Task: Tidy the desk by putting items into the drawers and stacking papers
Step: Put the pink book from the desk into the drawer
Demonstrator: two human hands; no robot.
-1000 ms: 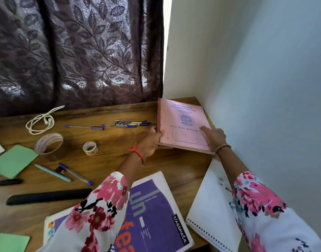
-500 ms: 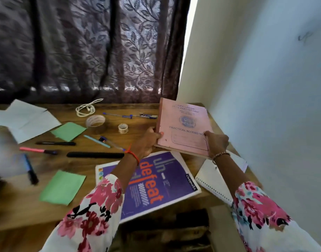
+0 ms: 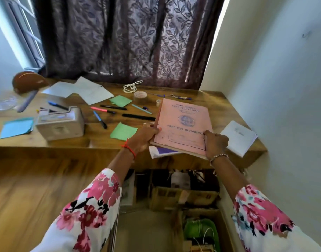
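Observation:
A pink practical record book (image 3: 183,122) lies over the purple notebook (image 3: 163,151) near the front right of the wooden desk (image 3: 69,144). My left hand (image 3: 144,139) grips the book's lower left edge. My right hand (image 3: 216,143) grips its lower right corner. A white spiral pad (image 3: 237,137) lies just right of the book. Green sticky papers (image 3: 123,131), blue paper (image 3: 17,127), white sheets (image 3: 83,90), pens (image 3: 100,119) and a black ruler (image 3: 137,116) are scattered across the desk.
A white tape dispenser (image 3: 60,122) stands left of centre, tape rolls (image 3: 140,95) and a white cable (image 3: 131,87) at the back. A brown object (image 3: 28,84) sits far left. Below the desk are boxes (image 3: 183,197) and a green item (image 3: 201,231). The wall is close on the right.
The pink book came from the back right corner toward the front edge and now lies over the purple notebook. The view has pulled back, showing the whole desk and the space under it.

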